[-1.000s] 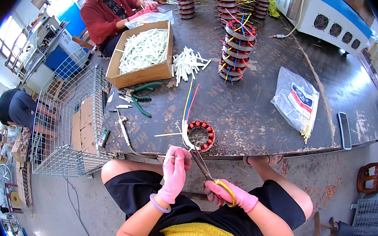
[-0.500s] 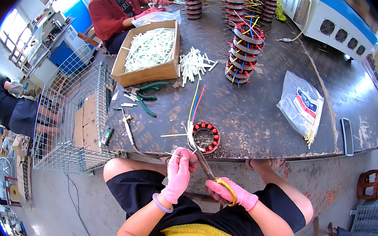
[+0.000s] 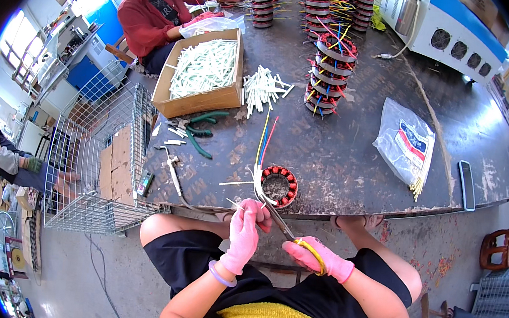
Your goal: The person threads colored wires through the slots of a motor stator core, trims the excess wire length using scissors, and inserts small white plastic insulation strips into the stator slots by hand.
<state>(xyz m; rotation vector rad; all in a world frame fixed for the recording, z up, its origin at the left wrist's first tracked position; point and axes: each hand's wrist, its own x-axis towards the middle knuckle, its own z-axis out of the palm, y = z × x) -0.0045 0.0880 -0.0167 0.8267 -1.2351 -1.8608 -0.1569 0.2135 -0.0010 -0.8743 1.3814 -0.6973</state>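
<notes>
A ring-shaped motor stator (image 3: 291,193) with red windings lies near the table's front edge. Yellow, blue and red wires (image 3: 265,138) rise from its left side through white sleeving (image 3: 258,174). My left hand (image 3: 243,234), in a pink glove, pinches a thin white strand (image 3: 234,202) just in front of the stator. In my right hand (image 3: 321,258), also gloved in pink, is a pair of scissors (image 3: 281,223) with yellow handles. Its blades point up and left to the white strands beside the stator; their tips are partly hidden.
A cardboard box (image 3: 206,104) of white tubes stands at the far left, with loose tubes (image 3: 265,88) beside it. Green-handled pliers (image 3: 198,142) and a torch with a hose (image 3: 173,174) lie left. Stacked stators (image 3: 330,74), a plastic bag (image 3: 402,139) and a phone (image 3: 466,184) occupy the right.
My right hand and the scissors have shifted slightly right and down; my left hand stays by the strand. The co-worker's arm has stretched toward the stator stacks. A person at far left has straightened up.
</notes>
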